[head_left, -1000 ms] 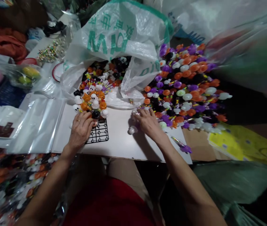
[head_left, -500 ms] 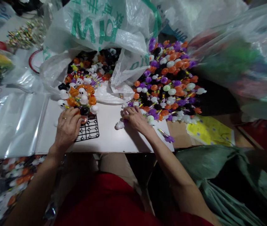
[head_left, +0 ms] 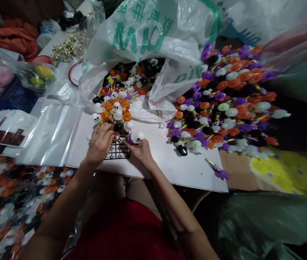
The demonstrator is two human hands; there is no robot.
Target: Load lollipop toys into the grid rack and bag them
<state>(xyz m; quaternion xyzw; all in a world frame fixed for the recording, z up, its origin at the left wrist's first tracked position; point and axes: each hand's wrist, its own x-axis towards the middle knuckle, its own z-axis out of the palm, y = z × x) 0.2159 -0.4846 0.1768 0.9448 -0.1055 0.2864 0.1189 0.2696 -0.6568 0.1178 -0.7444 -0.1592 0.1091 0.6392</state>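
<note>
My left hand [head_left: 99, 143] rests with bent fingers at the left of a black grid rack [head_left: 119, 153]. Its fingertips close round a small orange piece, mostly hidden; I cannot tell exactly what it is. Over the rack's front, my right hand [head_left: 141, 151] pinches a ghost-topped toy [head_left: 137, 137], white with a dark-eyed face, with something purple beside it. Just beyond the hands, ghost and pumpkin toppers [head_left: 117, 107] stand crowded together, hiding the back of the rack. A black topper [head_left: 118, 126] is close to my left fingertips.
Right of the rack lies a big heap of orange, purple, white and black toppers [head_left: 231, 112] on thin tubes. One purple-topped tube [head_left: 218, 169] lies apart near the white board's edge. A white plastic bag [head_left: 139, 36] holds more. Flat clear bags [head_left: 47, 137] are at left.
My right hand has left the heap's edge and come left to the rack, carrying the white ghost-topped toy. My left hand stays by the rack. The camera view has shifted.
</note>
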